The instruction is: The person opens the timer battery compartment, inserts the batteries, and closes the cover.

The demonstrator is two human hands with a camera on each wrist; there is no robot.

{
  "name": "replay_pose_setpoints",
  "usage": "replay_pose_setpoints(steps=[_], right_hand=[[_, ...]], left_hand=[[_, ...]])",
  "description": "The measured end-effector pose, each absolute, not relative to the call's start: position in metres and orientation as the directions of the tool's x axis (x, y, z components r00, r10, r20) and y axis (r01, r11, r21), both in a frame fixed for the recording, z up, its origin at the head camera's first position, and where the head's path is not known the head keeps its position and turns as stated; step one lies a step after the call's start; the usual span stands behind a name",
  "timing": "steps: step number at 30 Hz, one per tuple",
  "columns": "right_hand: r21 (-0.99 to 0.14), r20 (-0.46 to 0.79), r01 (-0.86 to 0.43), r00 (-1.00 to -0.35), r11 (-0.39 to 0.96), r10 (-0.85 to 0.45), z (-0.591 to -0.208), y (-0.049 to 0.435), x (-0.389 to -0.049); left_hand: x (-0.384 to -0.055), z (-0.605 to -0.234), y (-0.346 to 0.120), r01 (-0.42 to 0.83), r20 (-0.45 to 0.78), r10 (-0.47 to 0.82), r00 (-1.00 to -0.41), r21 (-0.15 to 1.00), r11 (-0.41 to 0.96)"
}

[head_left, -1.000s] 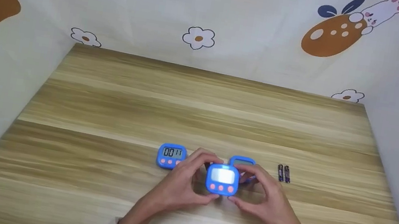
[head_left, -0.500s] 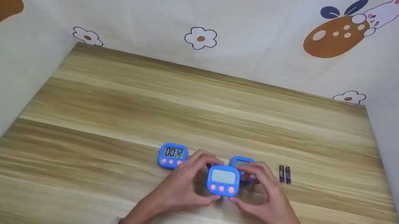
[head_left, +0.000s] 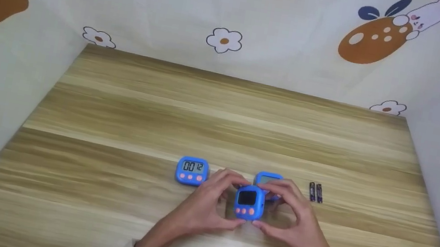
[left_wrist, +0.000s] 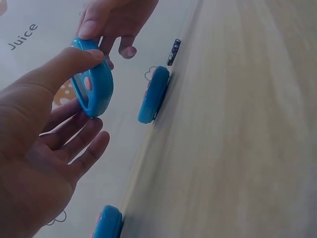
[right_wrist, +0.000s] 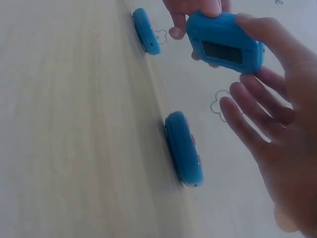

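Note:
A blue digital timer [head_left: 249,206] with pink buttons is held in front of me between both hands. My left hand [head_left: 204,206] pinches its left side, thumb at the lower edge and fingers at the top. The right hand [head_left: 298,219] grips the opposite side the same way. Its screen looks dark in the head view. In the right wrist view, a dark rectangular recess [right_wrist: 223,53] shows on the timer's back. Behind the hands lies a second blue timer [head_left: 268,177], partly covered by right-hand fingers. Left of them, a third timer [head_left: 191,172] reads 00 12.
Two small dark batteries [head_left: 316,192] lie side by side on the wooden table [head_left: 202,120], right of the timers. Light walls [head_left: 165,20] with printed flowers, fruit and rabbits stand around the table's back and sides.
The held timer has turned and shifted slightly right and toward me, its screen going from bright to dark. The left timer's display went from 00 11 to 00 12.

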State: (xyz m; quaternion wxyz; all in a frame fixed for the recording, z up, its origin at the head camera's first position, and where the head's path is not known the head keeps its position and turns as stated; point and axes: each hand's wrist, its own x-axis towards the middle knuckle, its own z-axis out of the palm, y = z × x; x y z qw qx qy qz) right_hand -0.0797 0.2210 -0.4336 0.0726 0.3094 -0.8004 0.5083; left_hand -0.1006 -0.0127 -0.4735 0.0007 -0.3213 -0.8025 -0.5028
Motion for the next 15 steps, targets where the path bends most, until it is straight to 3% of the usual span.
replay_pose_setpoints(steps=[10,15], right_hand=[[-0.770,0.440,-0.583,-0.779,0.258,-0.447,-0.433,0.216,-0.076],[-0.757,0.449,-0.596,-0.773,0.268,-0.449,-0.431,0.215,-0.076]], left_hand=[[-0.099,-0.479,-0.001,0.539,0.365,0.544,-0.755,0.818,0.200],[-0.099,-0.480,-0.002,0.434,0.320,0.520,-0.792,0.894,0.110]])
